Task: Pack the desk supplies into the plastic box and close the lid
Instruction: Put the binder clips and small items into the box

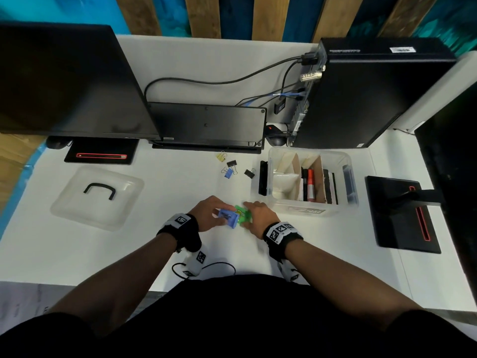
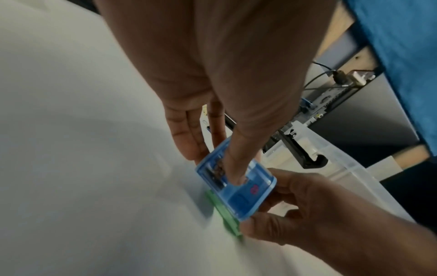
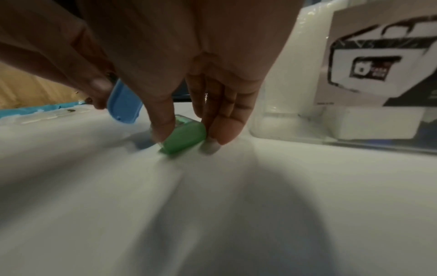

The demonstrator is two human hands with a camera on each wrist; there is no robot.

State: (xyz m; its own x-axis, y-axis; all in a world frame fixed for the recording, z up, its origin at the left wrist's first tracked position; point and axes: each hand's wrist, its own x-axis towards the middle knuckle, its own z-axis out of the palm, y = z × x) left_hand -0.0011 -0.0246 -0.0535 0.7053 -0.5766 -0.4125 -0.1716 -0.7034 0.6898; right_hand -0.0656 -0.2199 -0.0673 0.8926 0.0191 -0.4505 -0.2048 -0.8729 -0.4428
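My left hand (image 1: 210, 214) pinches a small blue plastic case (image 1: 228, 217) (image 2: 236, 188) between thumb and fingers, tilted just above the white desk (image 1: 144, 244). Beside it my right hand (image 1: 258, 215) pinches a small green plastic case (image 1: 244, 215) (image 3: 184, 138) that rests on the desk, thumb on one side and fingers on the other. The blue case (image 3: 124, 104) overlaps the green case (image 2: 227, 222). The clear plastic box (image 1: 309, 211) (image 3: 283, 93) stands just right of my hands, holding markers, cardboard dividers and dark items. Its clear lid (image 1: 96, 197) lies apart at the left.
Several binder clips (image 1: 228, 173) lie on the desk behind my hands. A keyboard (image 1: 206, 125), a monitor (image 1: 64, 81), a computer tower (image 1: 361, 94) with cables and a black monitor stand (image 1: 402, 215) ring the work area.
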